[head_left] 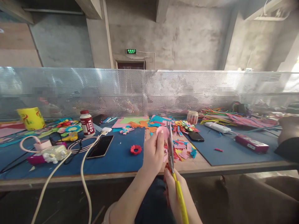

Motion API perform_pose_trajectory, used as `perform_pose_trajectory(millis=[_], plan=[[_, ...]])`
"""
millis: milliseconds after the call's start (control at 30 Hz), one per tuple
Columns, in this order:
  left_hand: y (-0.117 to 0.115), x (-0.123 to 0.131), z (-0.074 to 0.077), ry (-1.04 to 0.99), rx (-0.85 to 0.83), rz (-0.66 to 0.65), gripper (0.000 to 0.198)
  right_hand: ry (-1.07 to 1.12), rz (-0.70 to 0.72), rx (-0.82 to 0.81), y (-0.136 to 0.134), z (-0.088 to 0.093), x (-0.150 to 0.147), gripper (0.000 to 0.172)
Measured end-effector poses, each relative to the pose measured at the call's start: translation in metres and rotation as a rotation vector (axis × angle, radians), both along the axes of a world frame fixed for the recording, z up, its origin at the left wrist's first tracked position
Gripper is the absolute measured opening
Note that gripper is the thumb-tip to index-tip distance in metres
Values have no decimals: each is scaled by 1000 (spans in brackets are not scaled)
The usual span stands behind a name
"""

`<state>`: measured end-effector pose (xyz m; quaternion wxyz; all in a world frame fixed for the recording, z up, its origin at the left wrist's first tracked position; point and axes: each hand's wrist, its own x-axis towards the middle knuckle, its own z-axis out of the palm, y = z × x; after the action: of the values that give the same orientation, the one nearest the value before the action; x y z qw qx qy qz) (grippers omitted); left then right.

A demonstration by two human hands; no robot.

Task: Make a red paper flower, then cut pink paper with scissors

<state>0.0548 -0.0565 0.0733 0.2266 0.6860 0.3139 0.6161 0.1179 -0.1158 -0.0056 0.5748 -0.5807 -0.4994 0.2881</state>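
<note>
My left hand is closed on a round pink paper piece, pinched between thumb and fingers above the table's front edge. In my right hand are scissors with yellow handles, their blades pointing up just right of the pink paper. Whether the blades touch the paper I cannot tell. A red paper ring lies on the blue mat left of my left hand. Behind and right of the scissors are colored paper scraps and a multicolored paper flower.
A phone, a bottle, a yellow tape roll and cables lie left. On the right are a dark phone, a jar, a power strip, a purple box and another person's arm.
</note>
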Motion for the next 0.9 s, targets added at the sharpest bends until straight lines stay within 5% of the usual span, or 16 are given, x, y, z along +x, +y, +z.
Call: perform_pose_trajectory(millis=[900], plan=[[6, -11, 6, 87, -44, -52, 39, -45, 8, -38, -9, 12, 4, 36]])
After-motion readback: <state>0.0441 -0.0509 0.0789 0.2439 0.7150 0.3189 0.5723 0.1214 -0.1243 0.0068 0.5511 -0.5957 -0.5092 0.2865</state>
